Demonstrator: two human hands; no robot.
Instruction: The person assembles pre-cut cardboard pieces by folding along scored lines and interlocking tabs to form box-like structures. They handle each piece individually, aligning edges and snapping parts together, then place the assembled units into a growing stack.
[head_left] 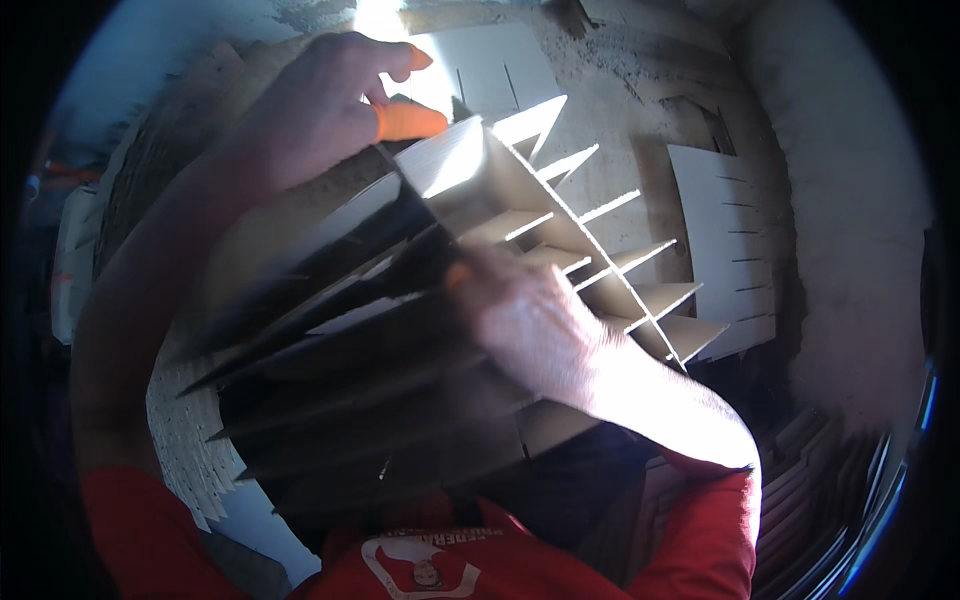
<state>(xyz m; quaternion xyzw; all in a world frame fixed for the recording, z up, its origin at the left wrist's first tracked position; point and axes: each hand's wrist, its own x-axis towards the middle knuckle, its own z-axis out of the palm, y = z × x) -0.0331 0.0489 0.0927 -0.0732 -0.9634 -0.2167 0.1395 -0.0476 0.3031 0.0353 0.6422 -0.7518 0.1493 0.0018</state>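
I see the cardboard divider grid [520, 250] held up close to me | left hand [320, 110] pinching its top edge — orange fingertip covers | right hand [530, 325] gripping its middle | slotted cardboard sheet [725, 235] lying beyond.

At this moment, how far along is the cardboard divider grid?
Done: several slotted strips already interlock into a cardboard divider grid. In hand: the left hand, with orange fingertip covers, grips the grid's top edge, while the right hand presses into its middle, apparently among the strips. Left: loose slotted cardboard sheets lie unused on the work surface beyond; whether the grid needs more strips cannot be told.
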